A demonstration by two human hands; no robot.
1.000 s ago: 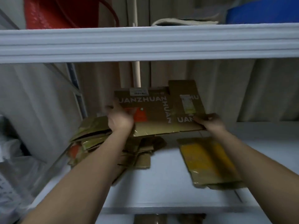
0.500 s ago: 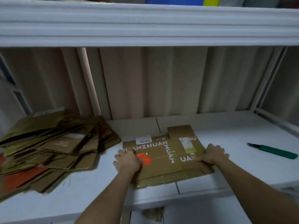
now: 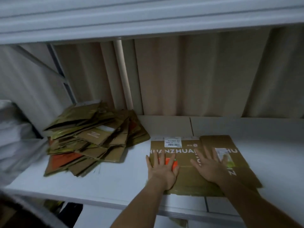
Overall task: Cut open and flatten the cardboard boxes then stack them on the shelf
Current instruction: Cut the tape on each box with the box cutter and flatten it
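**boxwatcher:** ok so standing right behind them at the moment. The flattened brown cardboard box with white lettering and an orange patch (image 3: 194, 163) lies flat on the white shelf board (image 3: 115, 180), over on the right side and close to the near edge. Both hands are on top of it, palms down.

**tapegun22:** are they gripping it or what?

**boxwatcher:** nope, no grip at all. The left hand (image 3: 162, 170) is spread wide, fingers straight, pressing over the orange patch on the left part of the sheet. The right hand (image 3: 208, 167) is just beside it, also splayed flat, fingers pointing toward the far side, resting on the middle of the cardboard. Nothing is pinched or curled around.

**tapegun22:** and the rest of the boxes?

**boxwatcher:** there's a messy pile of flattened brown cardboard pieces (image 3: 92, 142) on the same shelf board, off to the left and a bit farther back. It's fanned out and lopsided, some orange showing near the bottom. It sits near the box under the hands, with a strip of bare shelf between them at the near side. A white barcode label (image 3: 173, 142) is stuck at the far edge of the flat box. Behind it all hangs a beige pleated curtain (image 3: 197, 76), and a white upper shelf edge (image 3: 148, 18) runs across the top.
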